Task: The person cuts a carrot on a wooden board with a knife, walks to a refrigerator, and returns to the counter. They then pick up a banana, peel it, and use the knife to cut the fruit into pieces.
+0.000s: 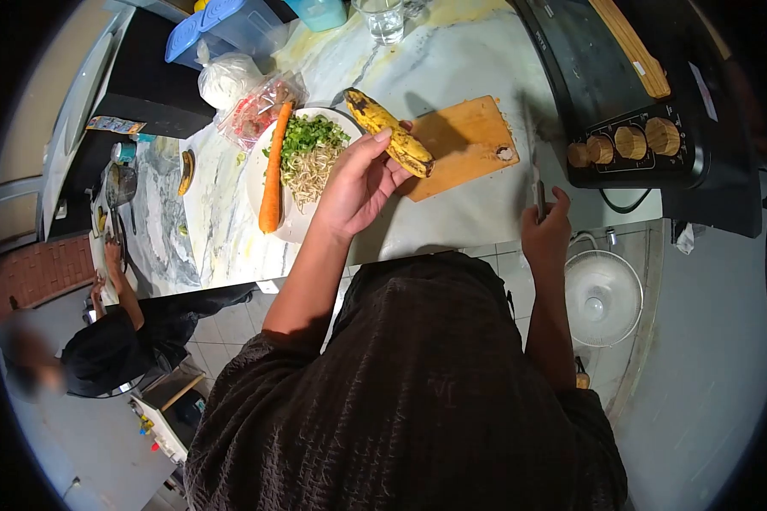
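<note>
A yellow banana with dark spots (382, 128) is pinched in my left hand (358, 183), held above the left part of a wooden cutting board (464, 149). My right hand (545, 230) is closed around a knife (539, 194) beyond the board's right side, near the counter's front edge; the blade points away from me. Left of the banana, a white plate (258, 183) bears a long carrot (273, 175), chopped greens (307, 140) and bean sprouts (309, 177).
Behind the plate are plastic bags (228, 81), blue-lidded containers (222, 34) and a glass (383, 24). A stove with wooden knobs (631, 143) stands right. Another banana (187, 173) lies left. Another person (111, 341) works at far left. A round basin (603, 298) is low right.
</note>
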{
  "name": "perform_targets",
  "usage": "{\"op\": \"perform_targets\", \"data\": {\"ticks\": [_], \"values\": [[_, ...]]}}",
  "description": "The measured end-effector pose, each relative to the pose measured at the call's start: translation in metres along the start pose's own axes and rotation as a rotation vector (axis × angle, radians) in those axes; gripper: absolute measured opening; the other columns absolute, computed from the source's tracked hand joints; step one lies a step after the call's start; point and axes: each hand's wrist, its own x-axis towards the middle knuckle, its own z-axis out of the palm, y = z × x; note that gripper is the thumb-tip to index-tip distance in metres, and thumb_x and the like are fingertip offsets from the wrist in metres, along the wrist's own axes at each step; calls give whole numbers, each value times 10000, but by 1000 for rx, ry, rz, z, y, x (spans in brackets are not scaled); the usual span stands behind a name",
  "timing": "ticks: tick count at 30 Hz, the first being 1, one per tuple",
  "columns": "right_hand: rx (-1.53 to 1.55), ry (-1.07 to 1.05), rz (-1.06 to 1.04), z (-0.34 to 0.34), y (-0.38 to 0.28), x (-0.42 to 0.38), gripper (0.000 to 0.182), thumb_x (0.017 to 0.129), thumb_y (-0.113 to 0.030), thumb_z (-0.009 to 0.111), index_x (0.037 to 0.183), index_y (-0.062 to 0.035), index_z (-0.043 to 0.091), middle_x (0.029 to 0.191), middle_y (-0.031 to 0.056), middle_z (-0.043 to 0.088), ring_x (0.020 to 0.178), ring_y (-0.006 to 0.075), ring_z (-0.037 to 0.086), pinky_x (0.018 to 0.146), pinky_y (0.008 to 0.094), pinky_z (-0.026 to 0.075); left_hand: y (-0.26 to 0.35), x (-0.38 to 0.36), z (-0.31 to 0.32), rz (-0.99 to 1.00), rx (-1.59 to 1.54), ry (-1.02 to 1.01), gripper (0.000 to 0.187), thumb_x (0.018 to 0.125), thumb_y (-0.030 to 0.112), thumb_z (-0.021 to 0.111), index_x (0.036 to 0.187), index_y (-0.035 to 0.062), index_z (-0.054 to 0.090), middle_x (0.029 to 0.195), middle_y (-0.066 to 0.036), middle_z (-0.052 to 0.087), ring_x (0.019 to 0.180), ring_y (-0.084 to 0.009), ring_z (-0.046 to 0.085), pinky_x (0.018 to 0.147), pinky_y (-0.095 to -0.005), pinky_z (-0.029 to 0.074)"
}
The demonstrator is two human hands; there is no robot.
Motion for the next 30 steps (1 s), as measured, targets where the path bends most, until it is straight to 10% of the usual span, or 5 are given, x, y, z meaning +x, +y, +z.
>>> {"op": "perform_targets", "data": {"ticks": [6, 9, 26, 30], "values": [[254, 47, 74, -11, -42, -6, 553, 917, -233, 669, 1309, 93, 458, 768, 118, 646, 628, 222, 608, 628, 378, 484, -5, -1, 4, 126, 223, 166, 464, 997, 265, 579, 1352, -4, 452, 1143, -118, 623, 1064, -201, 624, 945, -359, 505], [503, -178, 204, 3, -49, 5, 357, 884, -339, 738, 871, 8, 658, 705, 20, 609, 565, 95, 518, 519, 269, 400, -10, 1, 10, 210, 257, 214, 389, 960, 146, 647, 1301, 63, 478, 1005, -89, 678, 933, -153, 656, 864, -291, 515], [970, -561, 259, 11, -141, 4, 232, 888, -144, 730, 1043, -3, 631, 567, -73, 434, 419, 12, 334, 387, 205, 269, -12, -7, 4, 232, 353, 79, 591, 918, 47, 689, 1411, 52, 364, 1147, -120, 669, 1064, -159, 635, 918, -289, 496], [1080, -519, 343, 19, -129, 12, 280, 840, -187, 786, 1001, 5, 661, 598, -83, 433, 430, 1, 310, 385, 212, 226, -17, -10, -15, 255, 551, 330, 590, 900, 39, 710, 1399, -6, 399, 1152, -117, 650, 1020, -139, 629, 900, -277, 505]]}}
